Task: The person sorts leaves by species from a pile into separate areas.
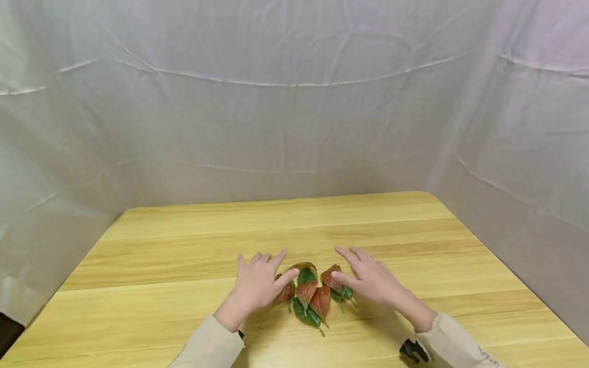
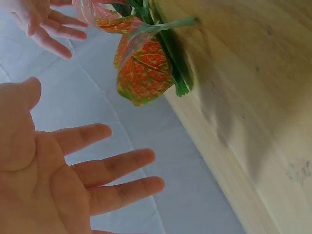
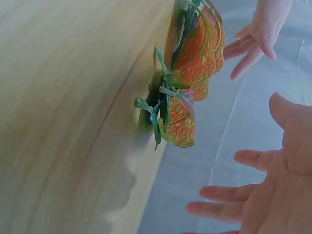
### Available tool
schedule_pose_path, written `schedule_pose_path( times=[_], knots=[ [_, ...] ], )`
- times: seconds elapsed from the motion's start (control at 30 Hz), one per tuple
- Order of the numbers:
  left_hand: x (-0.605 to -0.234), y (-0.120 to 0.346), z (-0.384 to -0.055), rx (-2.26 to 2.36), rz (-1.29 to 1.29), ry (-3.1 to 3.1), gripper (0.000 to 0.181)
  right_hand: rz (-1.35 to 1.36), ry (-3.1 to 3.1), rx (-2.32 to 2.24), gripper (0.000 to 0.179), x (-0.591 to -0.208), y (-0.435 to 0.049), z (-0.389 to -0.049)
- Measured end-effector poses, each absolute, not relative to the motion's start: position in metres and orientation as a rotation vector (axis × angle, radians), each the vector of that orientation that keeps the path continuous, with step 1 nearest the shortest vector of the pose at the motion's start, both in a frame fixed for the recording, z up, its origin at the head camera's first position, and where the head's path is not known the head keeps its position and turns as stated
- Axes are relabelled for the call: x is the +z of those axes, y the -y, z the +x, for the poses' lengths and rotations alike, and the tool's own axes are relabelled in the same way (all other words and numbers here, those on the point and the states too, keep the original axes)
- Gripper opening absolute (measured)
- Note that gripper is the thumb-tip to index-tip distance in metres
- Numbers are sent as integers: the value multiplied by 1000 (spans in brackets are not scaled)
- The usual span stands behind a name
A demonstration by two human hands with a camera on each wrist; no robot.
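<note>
A small heap of red and green leaves point(image 1: 307, 296) lies on the wooden table near its front. Some of them are dark green with toothed edges, others red with pale veins and short green stems. My left hand point(image 1: 258, 282) hovers over the left side of the heap, fingers spread and holding nothing. On the other side my right hand point(image 1: 374, 278) hangs above the right end, its fingers also spread and its palm bare. In the left wrist view an orange-red leaf point(image 2: 144, 73) shows beyond the fingertips. The right wrist view has the curled orange leaves point(image 3: 197, 53) standing up from the tabletop.
The light wooden table point(image 1: 184, 245) spreads out around the leaves. Grey-white cloth point(image 1: 294, 122) hangs behind it and along both sides. A dark object point(image 1: 9, 329) shows at the lower left edge.
</note>
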State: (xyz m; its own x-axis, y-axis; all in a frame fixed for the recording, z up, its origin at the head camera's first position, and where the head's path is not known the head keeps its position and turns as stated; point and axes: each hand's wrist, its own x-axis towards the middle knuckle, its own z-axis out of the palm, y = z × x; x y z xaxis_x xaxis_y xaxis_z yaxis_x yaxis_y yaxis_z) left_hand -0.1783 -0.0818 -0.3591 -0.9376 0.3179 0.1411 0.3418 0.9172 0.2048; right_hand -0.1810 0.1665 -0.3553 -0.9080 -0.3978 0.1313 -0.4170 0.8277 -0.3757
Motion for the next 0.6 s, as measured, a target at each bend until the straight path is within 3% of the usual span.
schedule_pose_path(
  times=[0.3,0.6],
  knots=[
    [-359,84,-182,-383,-600,2865,52,732,2972,936,64,-358,-174,-187],
    [-361,87,-185,-468,-621,2828,39,814,2966,1148,52,-361,-181,-195]
  ],
)
